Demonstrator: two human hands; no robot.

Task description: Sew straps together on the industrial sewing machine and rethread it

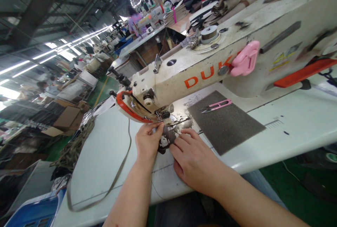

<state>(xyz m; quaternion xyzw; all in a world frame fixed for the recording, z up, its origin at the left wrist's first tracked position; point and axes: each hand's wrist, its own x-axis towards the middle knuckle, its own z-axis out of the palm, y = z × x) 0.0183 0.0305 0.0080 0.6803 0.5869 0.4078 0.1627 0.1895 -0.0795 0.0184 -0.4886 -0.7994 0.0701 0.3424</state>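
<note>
At the needle end of a white sewing machine (168,83), my left hand (147,141) is closed in a pinch; what lies between its fingertips is too small to make out. My right hand (193,160) rests by the front edge of the metal needle plate, its fingers curled inward and their tips hidden. Between the hands shows a dark metal part (167,136) below the presser foot. A narrow grey-green strap (121,165) loops over the white table left of my left hand. Pink thread snips (217,105) lie on a dark grey mat (230,128) beyond my right hand.
A pink plastic piece (246,58) hangs on the machine arm. A bobbin (209,33) sits on top. Bundled straps (76,142) hang at the table's left edge above a blue crate (34,209). Another person (135,21) sits at a machine behind.
</note>
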